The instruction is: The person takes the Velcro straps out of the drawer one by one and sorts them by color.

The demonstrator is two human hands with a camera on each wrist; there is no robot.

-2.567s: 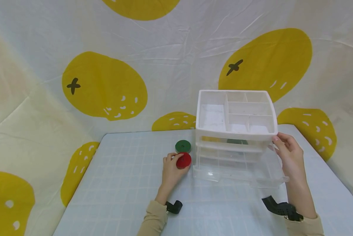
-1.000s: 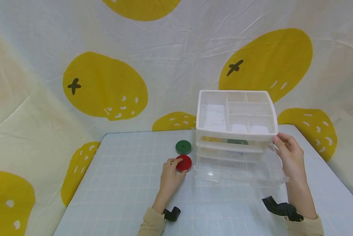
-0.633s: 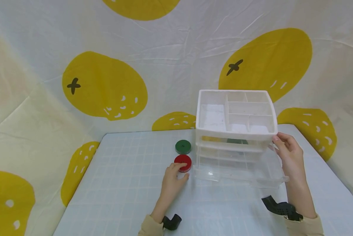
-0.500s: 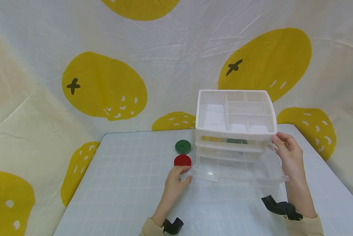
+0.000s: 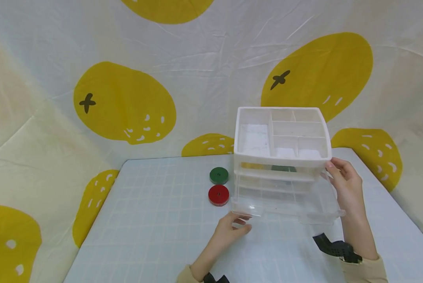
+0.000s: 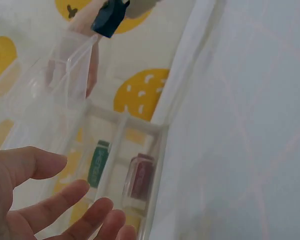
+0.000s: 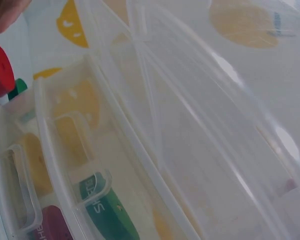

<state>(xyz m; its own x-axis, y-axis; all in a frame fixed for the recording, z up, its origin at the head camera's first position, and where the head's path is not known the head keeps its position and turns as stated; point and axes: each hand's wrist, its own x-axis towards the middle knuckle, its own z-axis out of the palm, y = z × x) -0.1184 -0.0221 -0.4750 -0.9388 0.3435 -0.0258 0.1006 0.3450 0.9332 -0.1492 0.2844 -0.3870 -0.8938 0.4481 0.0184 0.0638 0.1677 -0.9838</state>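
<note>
My left hand point(image 5: 229, 232) is just below the front left corner of a clear drawer point(image 5: 314, 216), pulled out of a white drawer organizer point(image 5: 282, 162). Its fingers point(image 6: 82, 220) are spread and hold nothing in the left wrist view; whether they touch the drawer I cannot tell. At the organizer's right side, my right hand point(image 5: 347, 186) grips the frame, thumb on the front corner and the other fingers partly hidden. A red disc point(image 5: 218, 195) with a small centre hole lies flat on the table. Behind it lies a similar green disc point(image 5: 219, 175).
Other clear drawers of the organizer are pushed in, holding a green piece point(image 7: 110, 210) with white letters, a dark red piece point(image 7: 55, 225) and a yellow piece point(image 7: 37, 160). The top tray has compartments. A patterned cloth point(image 5: 204, 78) hangs behind the table point(image 5: 144, 220).
My left hand has let go of the red disc, leaving it in front of the green one. It has moved right and nearer, to the drawer's front. The right hand stays put.
</note>
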